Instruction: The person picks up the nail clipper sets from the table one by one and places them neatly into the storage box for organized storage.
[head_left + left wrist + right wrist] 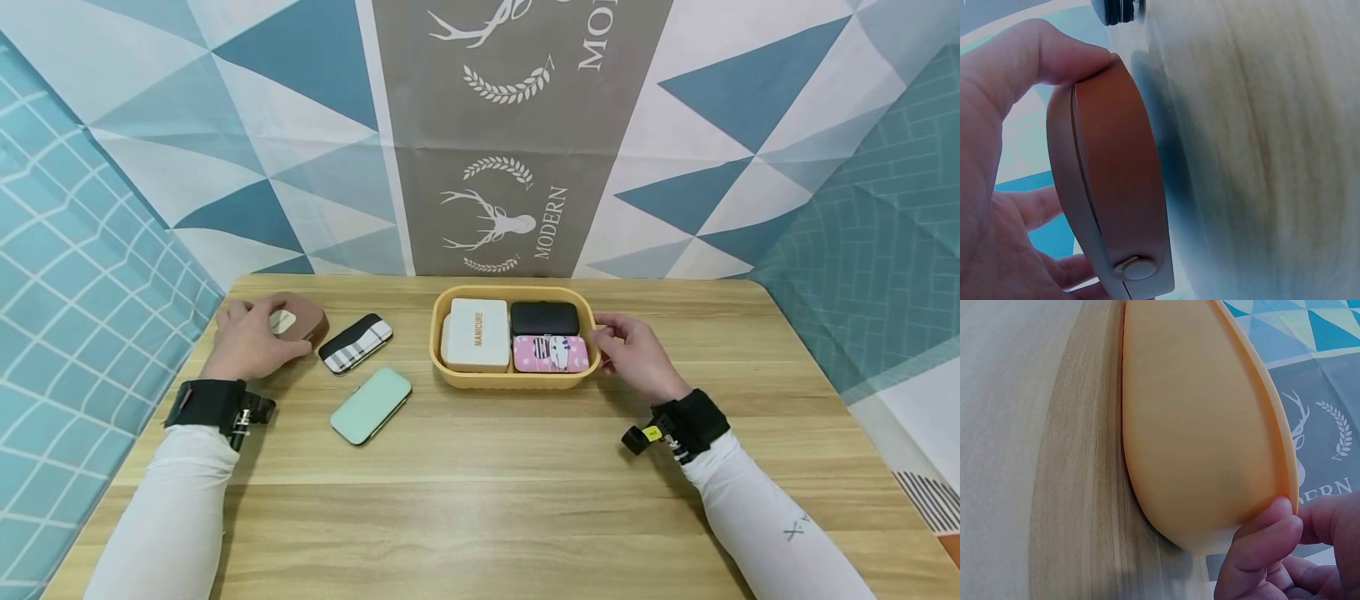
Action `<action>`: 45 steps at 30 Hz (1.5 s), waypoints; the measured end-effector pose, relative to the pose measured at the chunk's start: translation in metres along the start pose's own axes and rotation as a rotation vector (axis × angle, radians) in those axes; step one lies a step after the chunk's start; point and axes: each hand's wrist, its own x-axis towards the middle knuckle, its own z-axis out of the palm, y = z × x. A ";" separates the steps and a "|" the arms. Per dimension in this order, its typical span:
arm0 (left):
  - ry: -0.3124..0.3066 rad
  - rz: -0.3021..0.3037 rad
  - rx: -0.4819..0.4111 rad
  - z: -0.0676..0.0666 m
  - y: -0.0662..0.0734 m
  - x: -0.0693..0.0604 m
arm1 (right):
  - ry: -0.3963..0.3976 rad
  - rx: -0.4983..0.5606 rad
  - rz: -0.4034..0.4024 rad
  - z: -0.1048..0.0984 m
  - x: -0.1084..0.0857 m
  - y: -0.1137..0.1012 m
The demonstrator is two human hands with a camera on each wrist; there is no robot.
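Note:
At the table's far left, my left hand (pixel 253 340) grips a brown case (pixel 313 318) between thumb and fingers. The left wrist view shows that case's snap button (pixel 1140 269) and a shadow on the wood beside it. My right hand (pixel 636 353) pinches the right-end rim of a yellow basket (pixel 510 382), which sits on the table. Inside the basket lie a white box marked MANICURE (pixel 478 335), a black case (pixel 544 318) and a pink cat-patterned case (pixel 551 354). Another pale edge shows under the white box, mostly hidden.
Between the left hand and the basket lie a black-and-plaid case (pixel 356 343) and a mint green case (pixel 371 406). The wooden table (pixel 510 492) meets a patterned cloth backdrop (pixel 502 150) at its far edge.

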 end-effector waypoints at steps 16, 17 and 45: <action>0.050 0.052 0.004 -0.004 0.006 0.000 | -0.003 0.002 0.003 -0.001 0.000 0.000; 0.053 0.057 0.007 -0.005 0.007 0.000 | -0.003 -0.001 0.003 -0.001 0.000 0.000; 0.096 0.164 0.006 -0.010 0.031 -0.001 | 0.002 0.004 -0.010 0.000 -0.001 -0.001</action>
